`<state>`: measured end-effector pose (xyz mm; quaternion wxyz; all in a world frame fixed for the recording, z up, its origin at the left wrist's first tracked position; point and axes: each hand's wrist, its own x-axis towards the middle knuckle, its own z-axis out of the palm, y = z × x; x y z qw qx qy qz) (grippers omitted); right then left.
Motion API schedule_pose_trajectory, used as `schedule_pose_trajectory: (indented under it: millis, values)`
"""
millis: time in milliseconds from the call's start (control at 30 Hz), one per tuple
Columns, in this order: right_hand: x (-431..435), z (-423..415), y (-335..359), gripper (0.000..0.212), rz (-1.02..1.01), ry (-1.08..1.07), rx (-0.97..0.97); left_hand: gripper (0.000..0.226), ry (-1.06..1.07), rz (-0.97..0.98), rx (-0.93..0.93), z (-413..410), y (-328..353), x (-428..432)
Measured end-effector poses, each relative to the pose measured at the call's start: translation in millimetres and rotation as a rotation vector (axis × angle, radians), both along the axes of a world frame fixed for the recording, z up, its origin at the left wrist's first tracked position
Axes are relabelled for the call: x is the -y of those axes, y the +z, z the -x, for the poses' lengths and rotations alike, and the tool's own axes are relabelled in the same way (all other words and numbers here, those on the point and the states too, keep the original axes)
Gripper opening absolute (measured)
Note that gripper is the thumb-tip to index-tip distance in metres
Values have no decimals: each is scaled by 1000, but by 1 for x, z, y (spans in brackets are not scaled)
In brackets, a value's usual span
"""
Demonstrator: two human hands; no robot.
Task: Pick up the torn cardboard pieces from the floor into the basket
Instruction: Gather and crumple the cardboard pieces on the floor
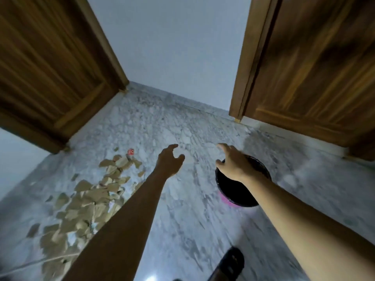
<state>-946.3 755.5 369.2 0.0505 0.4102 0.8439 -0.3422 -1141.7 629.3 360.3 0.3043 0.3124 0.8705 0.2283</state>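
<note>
Both arms out, nothing held. Left hand (170, 161) hangs over bare marble floor (192, 220), fingers loosely curled, thumb apart. Right hand (237, 166) is spread above the black basket (233, 191); blur makes rim contact unclear. Torn cardboard pieces (89, 197) lie scattered on the floor to the left, well apart from the basket. Small red item (130, 152) sits at the pile's far end.

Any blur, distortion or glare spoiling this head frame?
Head view: motion blur smears the floor, cardboard pieces, left door and right door; wide-angle distortion splays both doors outward; small glare spot at the bottom edge; left hand and right hand read clearer.
</note>
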Motion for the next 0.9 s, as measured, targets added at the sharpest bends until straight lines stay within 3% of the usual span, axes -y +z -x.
schedule_pose_trajectory:
  millis: [100,200,500,733,900]
  values:
    - [54,41,35,58,-49,165,-19,64,107,-48,3,19,34,78]
    - [120,80,54,56,-90,325,-20,52,247,-76,-18,31,57,164]
    - [329,159,60,50,-52,763,-16,49,617,-12,-106,30,76,408]
    - [423,209,47,45,-67,1062,21,50,845,73,-107,24,59,513]
    - [471,244,23,57,-75,1232,122,49,988,74,-59,28,30,568]
